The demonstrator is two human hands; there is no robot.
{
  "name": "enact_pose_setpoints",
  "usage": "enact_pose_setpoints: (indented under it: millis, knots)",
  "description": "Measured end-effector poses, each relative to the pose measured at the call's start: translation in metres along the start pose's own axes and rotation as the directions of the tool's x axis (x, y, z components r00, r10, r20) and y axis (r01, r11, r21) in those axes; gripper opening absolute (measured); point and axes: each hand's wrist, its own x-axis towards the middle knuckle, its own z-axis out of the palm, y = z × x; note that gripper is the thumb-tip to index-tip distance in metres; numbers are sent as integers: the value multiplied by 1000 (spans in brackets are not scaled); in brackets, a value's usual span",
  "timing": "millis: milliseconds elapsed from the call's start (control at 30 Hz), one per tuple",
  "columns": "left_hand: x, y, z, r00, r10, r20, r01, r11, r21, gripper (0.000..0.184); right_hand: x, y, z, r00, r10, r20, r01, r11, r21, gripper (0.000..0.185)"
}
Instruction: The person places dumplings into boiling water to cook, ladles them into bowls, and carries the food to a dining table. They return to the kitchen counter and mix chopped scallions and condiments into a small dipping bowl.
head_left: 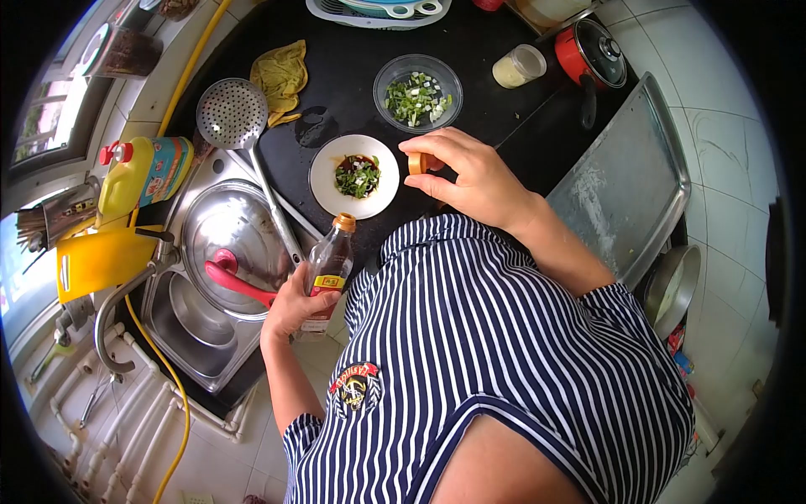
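Observation:
My left hand [295, 304] is wrapped round a clear bottle [332, 267] of dark liquid with a yellow and red label and a gold-coloured neck, tilted slightly. Between the thumb and fingers of my right hand [470, 172] is a small gold-orange cap [417, 162], right of the white bowl. The white bowl [329, 195] on the black counter holds dark sauce and chopped greens. Behind it stands a clear bowl [453, 76] with chopped green onion.
At left are a sink [206, 357], a metal lid [243, 220], a skimmer [232, 113], a yellow jug [155, 172] and a yellow cloth [281, 74]. A jar [519, 65], a red pot [579, 52] and a metal tray [625, 185] are at right.

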Motion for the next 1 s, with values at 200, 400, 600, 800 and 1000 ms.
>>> enact_pose_setpoints:
  millis: [200, 400, 600, 800, 1000]
  knots:
    - [-1, 7, 0, 999, -18, 30, 19, 1000, -22, 64, -1, 2, 1, 1000, 0, 14, 0, 1000, -4, 38]
    - [-5, 19, -2, 997, -59, 41, 61, 998, -31, 62, -1, 4, 2, 1000, -13, 10, 13, 1000, 2, 38]
    - [-6, 24, -4, 994, -97, 59, 98, 995, -7, 60, -2, 5, 4, 1000, -8, 6, 8, 1000, 5, 38]
    - [-8, 27, -4, 994, -90, 60, 92, 995, -36, 58, -3, 6, 5, 1000, -28, -3, 28, 1000, 8, 37]
    - [-10, 32, -4, 991, -115, 63, 117, 992, -34, 57, -4, 8, 6, 999, -34, -8, 34, 999, 19, 37]
